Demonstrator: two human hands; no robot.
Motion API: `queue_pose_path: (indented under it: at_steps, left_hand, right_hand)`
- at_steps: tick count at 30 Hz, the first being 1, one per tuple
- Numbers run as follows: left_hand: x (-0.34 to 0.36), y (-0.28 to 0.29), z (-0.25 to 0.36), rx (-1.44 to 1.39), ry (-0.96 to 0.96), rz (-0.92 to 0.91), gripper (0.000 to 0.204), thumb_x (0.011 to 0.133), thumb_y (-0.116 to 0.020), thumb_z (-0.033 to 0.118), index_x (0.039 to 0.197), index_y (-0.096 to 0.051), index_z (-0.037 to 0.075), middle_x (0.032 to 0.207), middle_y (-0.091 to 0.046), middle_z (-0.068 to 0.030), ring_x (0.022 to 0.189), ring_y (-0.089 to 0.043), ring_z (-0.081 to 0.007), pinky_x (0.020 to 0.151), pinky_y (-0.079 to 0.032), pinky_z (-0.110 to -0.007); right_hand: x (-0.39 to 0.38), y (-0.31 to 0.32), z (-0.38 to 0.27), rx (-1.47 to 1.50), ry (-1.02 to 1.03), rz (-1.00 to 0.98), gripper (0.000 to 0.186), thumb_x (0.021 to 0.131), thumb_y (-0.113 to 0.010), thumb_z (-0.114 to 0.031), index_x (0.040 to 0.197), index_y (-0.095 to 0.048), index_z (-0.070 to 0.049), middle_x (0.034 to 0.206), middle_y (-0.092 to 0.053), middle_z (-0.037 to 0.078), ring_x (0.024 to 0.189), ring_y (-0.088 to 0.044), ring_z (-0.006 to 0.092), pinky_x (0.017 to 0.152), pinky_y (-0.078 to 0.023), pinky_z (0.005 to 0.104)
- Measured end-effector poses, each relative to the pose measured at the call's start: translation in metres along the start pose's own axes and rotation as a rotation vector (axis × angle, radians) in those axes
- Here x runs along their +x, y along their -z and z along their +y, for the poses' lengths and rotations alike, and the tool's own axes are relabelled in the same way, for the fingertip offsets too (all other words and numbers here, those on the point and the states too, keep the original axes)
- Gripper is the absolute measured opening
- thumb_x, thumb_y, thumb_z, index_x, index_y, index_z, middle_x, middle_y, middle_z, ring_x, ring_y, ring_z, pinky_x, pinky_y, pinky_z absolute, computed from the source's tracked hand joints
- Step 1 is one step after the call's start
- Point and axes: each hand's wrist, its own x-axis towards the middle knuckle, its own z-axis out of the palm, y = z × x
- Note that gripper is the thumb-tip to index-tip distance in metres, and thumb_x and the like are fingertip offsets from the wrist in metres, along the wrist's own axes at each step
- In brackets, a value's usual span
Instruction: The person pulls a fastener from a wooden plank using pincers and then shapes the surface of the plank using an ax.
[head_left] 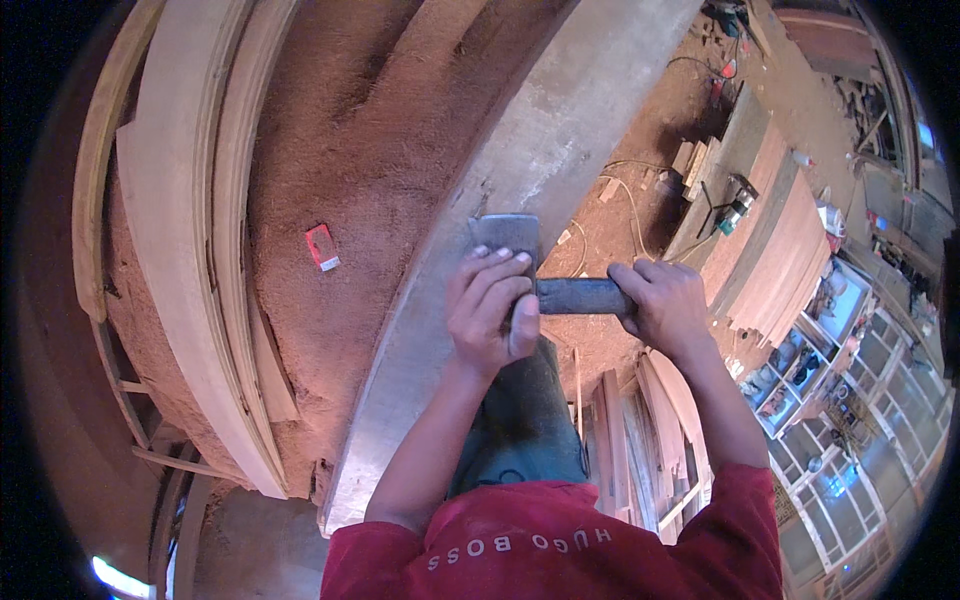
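A hatchet-like tool with a broad grey metal blade (508, 230) and a thick dark handle (582, 296) lies across the middle of the view. My left hand (490, 315) is closed over its head, fingers on the blade's near part and thumb toward me. At the handle's right end, my right hand (662, 300) is wrapped round the grip. Beneath the blade runs a long pale-grey beam (560, 110), slanting from the upper right to the lower left. My left hand covers the join of head and handle. Whether the blade touches the beam, I cannot tell.
Left of the beam, a small red box (322, 247) lies on reddish-brown sawdust (350, 180). Long curved boards (190, 200) stand farther left. To the right are a board-topped bench (770, 230) with a power tool (738, 205), a compartmented tray (790, 370), cables and stacked planks (660, 420).
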Motion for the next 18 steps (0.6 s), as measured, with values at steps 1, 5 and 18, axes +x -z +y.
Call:
queue_pose_path:
  at_steps: [1, 5, 18]
  left_hand:
    - [0.003, 0.0, -0.002, -0.019, -0.009, 0.007, 0.017, 0.081, -0.065, 0.02, 0.075, -0.068, 0.004, 0.091, -0.073, -0.0118, 0.094, -0.068, -0.0277, 0.095, -0.049, -0.045]
    - [0.008, 0.006, -0.009, -0.116, -0.027, -0.003, 0.024, 0.082, -0.06, 0.022, 0.066, -0.065, 0.004, 0.079, -0.071, -0.0127, 0.085, -0.07, -0.0283, 0.091, -0.053, -0.046]
    - [0.021, 0.019, -0.011, -0.189, -0.064, -0.104, 0.036, 0.087, -0.05, 0.03, 0.063, -0.058, 0.005, 0.07, -0.067, -0.0105, 0.078, -0.07, -0.0298, 0.085, -0.055, -0.047]
  right_hand:
    - [0.0, -0.005, 0.001, 0.032, -0.008, 0.005, 0.035, 0.062, -0.073, -0.016, 0.095, -0.064, -0.016, 0.073, -0.06, 0.006, 0.067, -0.063, 0.0276, 0.058, -0.049, 0.0405]
    - [-0.007, -0.036, -0.009, 0.157, -0.083, 0.062, 0.036, 0.061, -0.072, -0.015, 0.096, -0.065, -0.015, 0.073, -0.061, 0.006, 0.066, -0.064, 0.0276, 0.058, -0.049, 0.0398]
    - [-0.019, -0.049, -0.022, 0.275, -0.136, 0.086, 0.04, 0.065, -0.075, -0.02, 0.103, -0.065, -0.014, 0.076, -0.063, 0.007, 0.066, -0.065, 0.0297, 0.056, -0.049, 0.042]
